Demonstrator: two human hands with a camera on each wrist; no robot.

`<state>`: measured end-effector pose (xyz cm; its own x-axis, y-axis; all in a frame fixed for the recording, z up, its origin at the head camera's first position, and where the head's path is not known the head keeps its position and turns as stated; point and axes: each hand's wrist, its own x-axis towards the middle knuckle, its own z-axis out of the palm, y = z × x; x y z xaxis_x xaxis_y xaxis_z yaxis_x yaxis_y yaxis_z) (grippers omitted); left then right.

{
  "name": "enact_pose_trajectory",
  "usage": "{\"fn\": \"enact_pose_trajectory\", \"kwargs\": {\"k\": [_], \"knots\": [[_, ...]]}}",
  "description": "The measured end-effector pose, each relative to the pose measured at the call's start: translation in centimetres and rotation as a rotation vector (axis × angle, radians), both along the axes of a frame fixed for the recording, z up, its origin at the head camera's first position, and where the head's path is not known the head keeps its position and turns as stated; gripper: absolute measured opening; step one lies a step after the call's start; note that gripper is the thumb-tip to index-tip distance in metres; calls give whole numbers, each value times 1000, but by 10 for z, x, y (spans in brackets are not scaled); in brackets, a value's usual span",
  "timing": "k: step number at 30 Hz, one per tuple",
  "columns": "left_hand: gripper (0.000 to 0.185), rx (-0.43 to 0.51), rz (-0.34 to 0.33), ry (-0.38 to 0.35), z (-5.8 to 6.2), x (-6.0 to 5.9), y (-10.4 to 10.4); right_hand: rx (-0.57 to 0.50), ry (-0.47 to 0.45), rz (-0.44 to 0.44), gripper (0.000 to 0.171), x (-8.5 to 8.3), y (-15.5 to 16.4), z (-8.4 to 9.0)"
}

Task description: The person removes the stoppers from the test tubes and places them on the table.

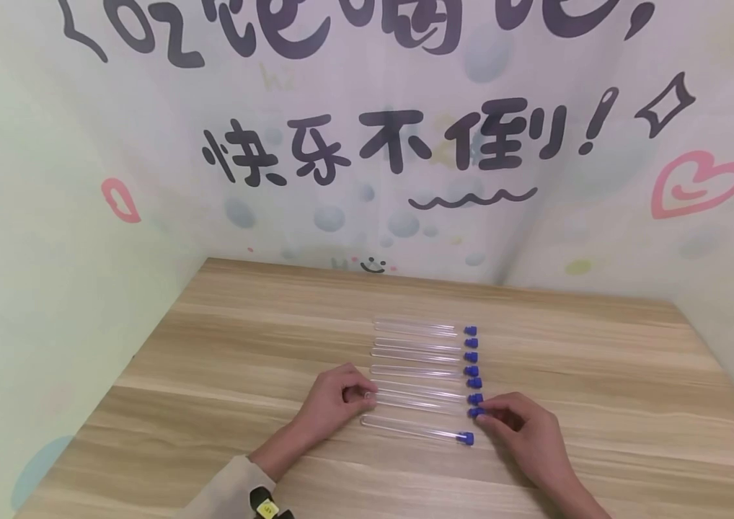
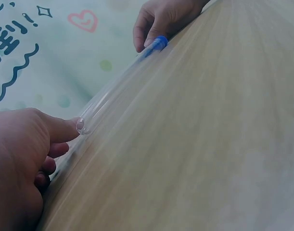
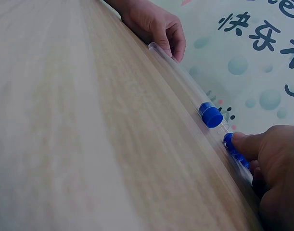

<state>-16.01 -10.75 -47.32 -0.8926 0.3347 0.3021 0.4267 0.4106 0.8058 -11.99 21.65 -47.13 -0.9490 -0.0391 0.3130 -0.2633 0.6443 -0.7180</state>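
Right now the tube point(image 1: 417, 405) lies crosswise on the bench point(image 1: 224, 346), your left hand point(image 1: 334, 396) pinching its round end, your right hand point(image 1: 525, 432) pinching its cap point(image 1: 474, 411).

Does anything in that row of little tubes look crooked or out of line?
Mostly tidy. The nearest clear glass test tube with a blue cap lies slightly slanted and apart from the row on the wooden table. The left hand and right hand touch the ends of the next tube.

Under my fingers the tubes point(image 1: 417, 401) are clear, glossy and smooth, their caps point(image 1: 474, 382) matt blue plastic, lying on a table point(image 1: 600, 375) of pale, matt wood grain.
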Motion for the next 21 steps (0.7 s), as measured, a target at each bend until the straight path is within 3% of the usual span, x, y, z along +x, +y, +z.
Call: {"fn": "enact_pose_trajectory", "kwargs": {"k": [12, 21], "knots": [[14, -50, -1, -30, 1, 0, 1, -29, 45, 3, 26, 0, -2, -1], [14, -5, -6, -32, 1, 1, 1, -95, 111, 7, 25, 0, -1, 0]]}}
